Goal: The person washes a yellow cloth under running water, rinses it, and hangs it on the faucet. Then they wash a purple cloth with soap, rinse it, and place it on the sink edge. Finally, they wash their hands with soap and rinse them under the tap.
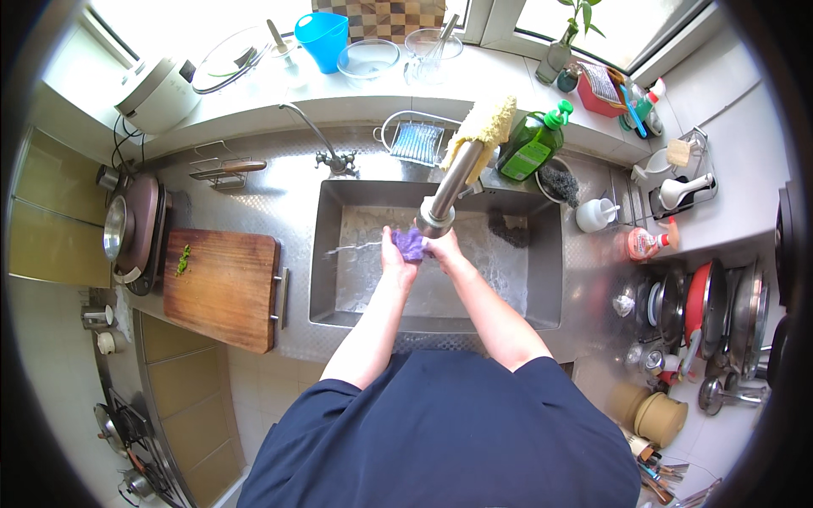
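Over the stainless steel sink (533, 311), both my hands hold a wet-looking purple cloth (408, 245) under the spout of the metal faucet (456, 184). My left hand (395, 259) grips the cloth's left side, palm turned inward. My right hand (444, 249) has hold of its right side, partly hidden beneath the faucet head. Water streaks leftward from the cloth, and the basin floor is wet. A yellow cloth (484, 127) hangs over the top of the faucet. In the basin's far right corner lies a dark mesh strainer or scouring pad (508, 228); which one, I cannot tell.
Left of the sink, a wooden cutting board (222, 286) carries chopped green bits (183, 260). Behind the basin stand a second faucet (330, 149), a wire rack with a blue-striped cloth (416, 141) and a green pump bottle (530, 143). A spray bottle (645, 244) and pans (698, 311) are at right.
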A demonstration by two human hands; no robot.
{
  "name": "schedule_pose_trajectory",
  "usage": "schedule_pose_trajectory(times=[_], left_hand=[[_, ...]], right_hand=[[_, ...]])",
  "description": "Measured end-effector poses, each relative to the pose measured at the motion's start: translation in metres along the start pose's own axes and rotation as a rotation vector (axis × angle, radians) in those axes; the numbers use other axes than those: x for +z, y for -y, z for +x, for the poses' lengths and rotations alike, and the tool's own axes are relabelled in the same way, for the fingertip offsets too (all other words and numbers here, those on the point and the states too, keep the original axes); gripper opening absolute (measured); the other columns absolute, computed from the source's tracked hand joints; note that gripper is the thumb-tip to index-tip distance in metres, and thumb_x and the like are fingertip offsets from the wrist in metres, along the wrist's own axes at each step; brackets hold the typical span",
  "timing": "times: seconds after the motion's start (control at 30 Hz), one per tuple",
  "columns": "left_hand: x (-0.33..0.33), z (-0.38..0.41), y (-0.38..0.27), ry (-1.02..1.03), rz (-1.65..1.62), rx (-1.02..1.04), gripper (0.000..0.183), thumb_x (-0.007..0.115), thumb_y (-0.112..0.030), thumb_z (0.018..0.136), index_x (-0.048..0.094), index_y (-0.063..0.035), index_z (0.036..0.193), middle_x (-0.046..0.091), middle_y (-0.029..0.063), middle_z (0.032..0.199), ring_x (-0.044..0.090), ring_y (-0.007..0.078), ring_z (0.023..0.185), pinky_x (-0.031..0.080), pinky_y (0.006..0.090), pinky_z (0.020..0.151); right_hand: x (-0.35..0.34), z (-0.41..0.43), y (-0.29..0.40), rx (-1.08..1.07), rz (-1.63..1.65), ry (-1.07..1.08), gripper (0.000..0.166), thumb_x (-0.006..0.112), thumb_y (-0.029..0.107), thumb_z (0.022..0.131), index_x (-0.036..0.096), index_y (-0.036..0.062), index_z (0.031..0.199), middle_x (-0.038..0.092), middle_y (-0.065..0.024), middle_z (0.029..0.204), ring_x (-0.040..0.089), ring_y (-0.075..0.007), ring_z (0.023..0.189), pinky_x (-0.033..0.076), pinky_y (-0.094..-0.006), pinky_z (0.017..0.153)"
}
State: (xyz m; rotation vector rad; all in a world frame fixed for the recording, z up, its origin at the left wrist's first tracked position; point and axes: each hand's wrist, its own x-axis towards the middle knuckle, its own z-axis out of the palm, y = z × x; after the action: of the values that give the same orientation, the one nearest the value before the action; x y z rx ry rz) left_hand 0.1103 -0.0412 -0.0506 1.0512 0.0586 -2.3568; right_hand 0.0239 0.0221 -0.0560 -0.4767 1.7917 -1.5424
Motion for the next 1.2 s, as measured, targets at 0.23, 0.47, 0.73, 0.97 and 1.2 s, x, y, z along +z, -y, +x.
schedule_pose_trajectory(times=[0.23, 0.47, 0.73, 0.97, 1.2], left_hand=[[-0.012, 0.014, 0.006, 0.400, 0.095, 0.034, 0.030, 0.045, -0.031, 0.092, 0.053, -0.0085, 0.111, 0.058, 0.0074, 0.111, 0.056, 0.0222, 0.102, 0.046, 0.0386, 0.088], [0.014, -0.030, 0.025, 0.120, 0.259, -0.083, 0.023, 0.042, -0.022, 0.094, 0.052, -0.0074, 0.109, 0.058, 0.0090, 0.102, 0.059, 0.0207, 0.093, 0.051, 0.0332, 0.076], [-0.018, -0.010, 0.010, 0.586, -0.004, -0.250, 0.038, 0.039, -0.043, 0.094, 0.051, -0.0088, 0.107, 0.058, 0.0080, 0.101, 0.058, 0.0208, 0.093, 0.048, 0.0361, 0.078], [0.025, -0.041, 0.015, 0.362, 0.691, -0.043, 0.017, 0.054, -0.018, 0.090, 0.052, -0.0113, 0.105, 0.059, 0.0014, 0.091, 0.056, 0.0106, 0.078, 0.045, 0.0253, 0.060], [0.055, -0.021, 0.014, 0.243, 0.835, -0.029, 0.015, 0.058, -0.026, 0.089, 0.054, -0.0161, 0.100, 0.056, -0.0038, 0.090, 0.053, 0.0102, 0.082, 0.043, 0.0267, 0.073]], right_hand=[[0.040, -0.034, 0.059, -0.757, -0.792, -0.018, 0.025, 0.075, 0.026, 0.067, 0.062, 0.0100, 0.082, 0.057, -0.0077, 0.073, 0.059, -0.0240, 0.071, 0.048, -0.0349, 0.066], [0.002, 0.024, 0.000, -0.227, -0.470, -0.073, 0.030, 0.073, 0.030, 0.068, 0.065, 0.0074, 0.086, 0.067, -0.0129, 0.079, 0.066, -0.0263, 0.076, 0.052, -0.0364, 0.067], [0.032, -0.016, 0.013, -0.383, -0.558, -0.004, 0.030, 0.057, 0.038, 0.080, 0.064, 0.0084, 0.076, 0.064, -0.0144, 0.072, 0.063, -0.0323, 0.070, 0.051, -0.0398, 0.062], [-0.044, 0.041, -0.023, 0.119, -0.700, -0.022, 0.051, 0.048, 0.052, 0.083, 0.059, 0.0100, 0.111, 0.054, -0.0211, 0.115, 0.053, -0.0337, 0.107, 0.041, -0.0415, 0.092], [-0.094, 0.012, -0.010, 0.167, -0.426, -0.003, 0.045, 0.049, 0.039, 0.089, 0.055, 0.0051, 0.118, 0.060, -0.0114, 0.110, 0.058, -0.0241, 0.099, 0.046, -0.0337, 0.085]])
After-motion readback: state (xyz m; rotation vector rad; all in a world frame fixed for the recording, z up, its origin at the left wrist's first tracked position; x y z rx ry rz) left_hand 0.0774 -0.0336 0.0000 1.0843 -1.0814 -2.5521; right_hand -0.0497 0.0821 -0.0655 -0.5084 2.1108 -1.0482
